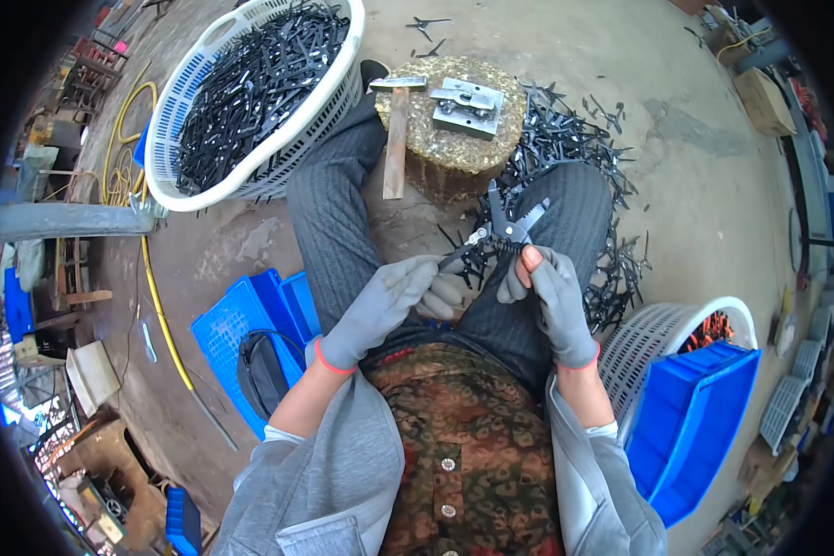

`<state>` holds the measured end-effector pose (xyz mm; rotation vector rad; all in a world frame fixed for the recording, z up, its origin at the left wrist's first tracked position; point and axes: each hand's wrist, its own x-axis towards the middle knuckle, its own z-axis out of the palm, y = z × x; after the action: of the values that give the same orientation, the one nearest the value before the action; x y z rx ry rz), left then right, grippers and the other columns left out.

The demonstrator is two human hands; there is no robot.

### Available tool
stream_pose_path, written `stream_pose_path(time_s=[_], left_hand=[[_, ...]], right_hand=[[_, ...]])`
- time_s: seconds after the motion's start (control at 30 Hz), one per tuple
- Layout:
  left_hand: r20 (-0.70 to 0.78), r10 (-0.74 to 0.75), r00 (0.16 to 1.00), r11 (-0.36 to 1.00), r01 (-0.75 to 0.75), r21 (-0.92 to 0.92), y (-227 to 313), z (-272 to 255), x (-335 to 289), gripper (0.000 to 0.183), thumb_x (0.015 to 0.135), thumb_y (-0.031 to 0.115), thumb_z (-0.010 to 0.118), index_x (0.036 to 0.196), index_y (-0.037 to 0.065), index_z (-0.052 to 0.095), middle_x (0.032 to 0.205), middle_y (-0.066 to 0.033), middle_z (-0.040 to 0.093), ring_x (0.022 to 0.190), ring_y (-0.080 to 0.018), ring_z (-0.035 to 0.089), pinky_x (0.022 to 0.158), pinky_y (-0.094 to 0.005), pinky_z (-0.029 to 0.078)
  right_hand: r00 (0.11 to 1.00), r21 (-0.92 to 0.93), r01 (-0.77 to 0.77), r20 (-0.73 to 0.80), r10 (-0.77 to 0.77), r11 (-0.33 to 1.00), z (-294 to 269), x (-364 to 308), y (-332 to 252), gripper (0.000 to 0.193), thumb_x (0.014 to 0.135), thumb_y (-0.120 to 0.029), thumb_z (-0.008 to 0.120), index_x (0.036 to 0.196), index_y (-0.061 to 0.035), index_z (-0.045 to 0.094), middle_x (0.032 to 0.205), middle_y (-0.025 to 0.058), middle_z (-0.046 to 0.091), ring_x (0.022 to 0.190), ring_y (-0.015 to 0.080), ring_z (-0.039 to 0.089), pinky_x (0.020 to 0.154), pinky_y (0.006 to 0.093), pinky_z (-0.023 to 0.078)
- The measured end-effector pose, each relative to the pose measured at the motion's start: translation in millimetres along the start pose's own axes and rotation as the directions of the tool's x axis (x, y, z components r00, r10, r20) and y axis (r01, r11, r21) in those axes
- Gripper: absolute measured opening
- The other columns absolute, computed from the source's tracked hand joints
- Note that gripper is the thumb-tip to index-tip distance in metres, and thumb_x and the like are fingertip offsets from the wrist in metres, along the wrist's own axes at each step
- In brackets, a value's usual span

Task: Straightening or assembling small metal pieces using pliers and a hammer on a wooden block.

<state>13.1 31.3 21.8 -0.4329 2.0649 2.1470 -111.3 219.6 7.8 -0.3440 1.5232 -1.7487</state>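
Observation:
Both my hands wear grey gloves and meet above my lap at one pair of dark pliers (502, 225). The two jaws stand spread apart, and one has a notched edge. My left hand (400, 295) is closed on a thin dark handle that ends in a small silver piece close to the pivot. My right hand (556, 295) pinches the pliers below the pivot, its thumb tip bare through the glove. The lower handle part is hidden by the fingers of that hand.
Ahead stands a round stump (449, 171) bearing a hammer (397, 139) and a metal block fixture (468, 109). Dark pliers heap on the floor (565, 139) beside it. A white basket (241, 176) full of black parts is far left; blue bins (695, 417) and another basket (635, 357) are right.

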Motion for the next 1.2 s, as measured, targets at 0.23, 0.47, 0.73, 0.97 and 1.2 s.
stream_pose_path(time_s=[0.23,0.47,0.73,0.97,1.2], left_hand=[[0.030,-0.040,0.999,0.988,0.044,-0.147,-29,-3,-19,0.051,0.099,0.039,0.033,0.095,-0.006,0.058,0.068,-0.0099,0.062,0.059,-0.0153,0.061,0.059,-0.0232,0.047],[0.078,-0.112,0.991,0.939,0.131,-0.319,-71,50,-20,0.033,0.099,0.028,0.038,0.104,-0.002,0.052,0.073,-0.0086,0.062,0.051,-0.0153,0.059,0.045,-0.0245,0.050],[-0.086,-0.357,0.930,0.932,0.361,0.038,-33,-6,-13,0.034,0.094,0.028,0.050,0.102,-0.003,0.062,0.074,-0.0077,0.063,0.063,-0.0145,0.061,0.061,-0.0250,0.050],[-0.202,0.429,0.880,0.725,-0.202,0.659,-54,-16,14,0.032,0.082,0.016,0.065,0.107,-0.005,0.059,0.120,-0.0116,0.053,0.094,-0.0141,0.056,0.085,-0.0290,0.044],[-0.220,0.217,0.951,0.970,-0.185,0.155,-50,-19,6,0.029,0.078,0.022,0.067,0.097,-0.001,0.064,0.114,-0.0184,0.058,0.103,-0.0318,0.056,0.089,-0.0366,0.042]], right_hand=[[0.991,-0.067,-0.011,0.134,0.020,0.998,31,6,13,0.052,0.097,-0.043,0.039,0.110,0.0043,0.057,0.096,0.0110,0.064,0.094,0.0158,0.059,0.085,0.0283,0.044],[0.951,-0.170,-0.056,0.290,0.104,0.984,58,19,31,0.059,0.096,-0.051,0.034,0.115,0.0000,0.055,0.078,0.0049,0.062,0.065,0.0119,0.060,0.058,0.0219,0.048],[0.981,-0.026,-0.163,0.107,0.164,0.986,51,34,45,0.054,0.100,-0.045,0.027,0.108,-0.0028,0.059,0.069,0.0007,0.059,0.060,0.0064,0.057,0.051,0.0177,0.039],[0.994,-0.028,0.001,0.113,0.002,1.000,55,31,65,0.050,0.100,-0.038,0.031,0.128,0.0009,0.044,0.084,0.0056,0.062,0.070,0.0097,0.061,0.059,0.0215,0.048],[0.949,0.114,-0.234,0.244,0.202,0.965,58,23,34,0.042,0.097,-0.032,0.045,0.125,-0.0011,0.044,0.074,0.0044,0.061,0.057,0.0108,0.060,0.049,0.0217,0.048]])
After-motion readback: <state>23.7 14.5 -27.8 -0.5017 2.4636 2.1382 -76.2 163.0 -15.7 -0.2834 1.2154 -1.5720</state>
